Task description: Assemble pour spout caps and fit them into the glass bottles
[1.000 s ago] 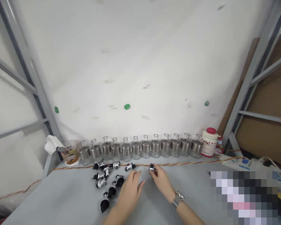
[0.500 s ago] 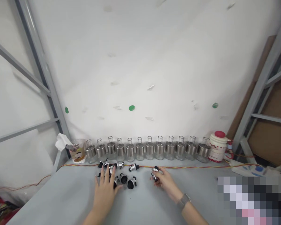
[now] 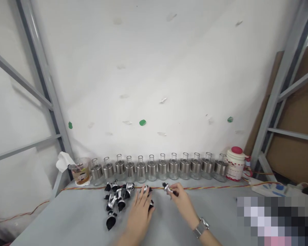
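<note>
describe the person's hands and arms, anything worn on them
Both hands are bare: no gloves, and no rings that I can make out. The left hand is motion-blurred, and what shows of its forearm has no sleeve. The right hand leads to a sleeveless forearm with a silver metal-band watch at the wrist.

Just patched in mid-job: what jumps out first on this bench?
A row of steel-banded glass bottles lines the back edge of the table. In front lies a heap of black-and-silver pourers, with the left hand beside it. The right hand pinches one pourer.
</note>
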The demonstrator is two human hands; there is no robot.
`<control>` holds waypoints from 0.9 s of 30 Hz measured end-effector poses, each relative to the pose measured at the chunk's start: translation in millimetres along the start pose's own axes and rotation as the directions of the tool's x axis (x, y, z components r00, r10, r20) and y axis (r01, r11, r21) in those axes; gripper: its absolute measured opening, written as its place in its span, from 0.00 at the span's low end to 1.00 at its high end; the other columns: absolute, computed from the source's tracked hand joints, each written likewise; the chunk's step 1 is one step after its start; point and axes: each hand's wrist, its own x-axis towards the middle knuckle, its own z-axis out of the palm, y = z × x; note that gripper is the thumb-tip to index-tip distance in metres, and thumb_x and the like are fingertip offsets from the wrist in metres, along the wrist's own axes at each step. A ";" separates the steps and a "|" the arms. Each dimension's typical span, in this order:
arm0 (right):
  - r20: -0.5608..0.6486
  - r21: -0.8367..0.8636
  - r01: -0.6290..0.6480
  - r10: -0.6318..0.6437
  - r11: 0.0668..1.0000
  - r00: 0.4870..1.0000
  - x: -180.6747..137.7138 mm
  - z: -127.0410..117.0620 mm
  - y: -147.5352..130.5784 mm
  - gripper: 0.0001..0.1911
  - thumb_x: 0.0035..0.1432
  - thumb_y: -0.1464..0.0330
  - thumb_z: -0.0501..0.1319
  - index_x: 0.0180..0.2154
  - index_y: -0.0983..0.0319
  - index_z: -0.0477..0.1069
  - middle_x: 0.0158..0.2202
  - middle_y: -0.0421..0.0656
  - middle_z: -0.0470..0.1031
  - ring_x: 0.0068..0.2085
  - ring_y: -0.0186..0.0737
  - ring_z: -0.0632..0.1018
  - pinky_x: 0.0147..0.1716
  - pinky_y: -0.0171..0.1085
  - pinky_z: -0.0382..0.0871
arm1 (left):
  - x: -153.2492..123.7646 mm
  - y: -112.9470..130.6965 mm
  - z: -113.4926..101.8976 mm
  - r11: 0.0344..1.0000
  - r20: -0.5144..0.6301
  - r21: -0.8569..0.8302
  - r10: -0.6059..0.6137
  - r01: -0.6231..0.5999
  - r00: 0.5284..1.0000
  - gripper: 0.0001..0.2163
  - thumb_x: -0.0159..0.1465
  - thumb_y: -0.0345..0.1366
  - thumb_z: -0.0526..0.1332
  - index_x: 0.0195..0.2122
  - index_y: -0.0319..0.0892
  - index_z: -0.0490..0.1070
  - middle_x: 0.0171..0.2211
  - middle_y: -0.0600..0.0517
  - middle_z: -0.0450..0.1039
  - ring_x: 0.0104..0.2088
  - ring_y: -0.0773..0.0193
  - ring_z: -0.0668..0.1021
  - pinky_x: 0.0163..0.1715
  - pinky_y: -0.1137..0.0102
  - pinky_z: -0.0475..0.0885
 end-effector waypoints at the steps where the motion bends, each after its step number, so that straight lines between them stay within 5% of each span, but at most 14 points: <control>1: -0.009 -0.023 0.016 -0.016 1.000 1.000 7.8 -7.0 -4.1 0.07 0.54 0.65 0.50 0.30 0.61 0.63 0.25 0.42 0.74 0.28 0.38 0.75 0.27 0.33 0.66 | -0.6 -3.2 2.9 0.998 0.027 -0.057 0.001 0.001 1.000 0.19 0.64 0.36 0.46 0.57 0.45 0.54 0.61 0.52 0.49 0.61 0.56 0.48 0.57 0.54 0.51; 7: 0.002 -0.324 0.177 -0.186 0.929 0.983 89.4 -48.5 -43.2 0.11 0.59 0.70 0.44 0.33 0.63 0.64 0.31 0.45 0.71 0.33 0.39 0.72 0.34 0.35 0.63 | -4.8 -12.8 9.2 0.948 0.125 -0.318 0.012 0.029 0.992 0.20 0.62 0.35 0.49 0.57 0.44 0.55 0.60 0.49 0.50 0.60 0.58 0.51 0.57 0.58 0.53; 12: 0.219 -0.586 0.358 -0.283 0.727 0.934 150.2 -50.6 -66.7 0.12 0.53 0.82 0.47 0.32 0.65 0.66 0.33 0.48 0.69 0.38 0.41 0.68 0.37 0.35 0.58 | -7.8 -13.1 14.7 0.943 0.082 -0.334 0.042 -0.012 0.996 0.22 0.58 0.28 0.54 0.54 0.52 0.59 0.62 0.49 0.44 0.60 0.56 0.47 0.56 0.57 0.53; 20: 0.513 -0.710 0.587 -0.284 0.390 0.810 169.8 -38.9 -84.6 0.11 0.53 0.82 0.51 0.35 0.65 0.68 0.35 0.50 0.70 0.41 0.43 0.68 0.35 0.34 0.59 | -3.9 -20.3 22.8 0.942 0.124 -0.334 0.079 -0.033 0.989 0.26 0.56 0.26 0.55 0.55 0.52 0.57 0.57 0.48 0.57 0.59 0.54 0.54 0.55 0.55 0.54; 27: 0.568 -0.704 0.640 -0.297 0.309 0.768 177.5 -37.9 -91.2 0.10 0.55 0.79 0.52 0.34 0.65 0.69 0.34 0.50 0.71 0.40 0.42 0.69 0.34 0.35 0.61 | -4.1 -19.1 21.0 0.944 0.144 -0.330 0.070 -0.018 0.987 0.26 0.56 0.26 0.55 0.56 0.52 0.56 0.57 0.49 0.58 0.59 0.54 0.54 0.56 0.55 0.53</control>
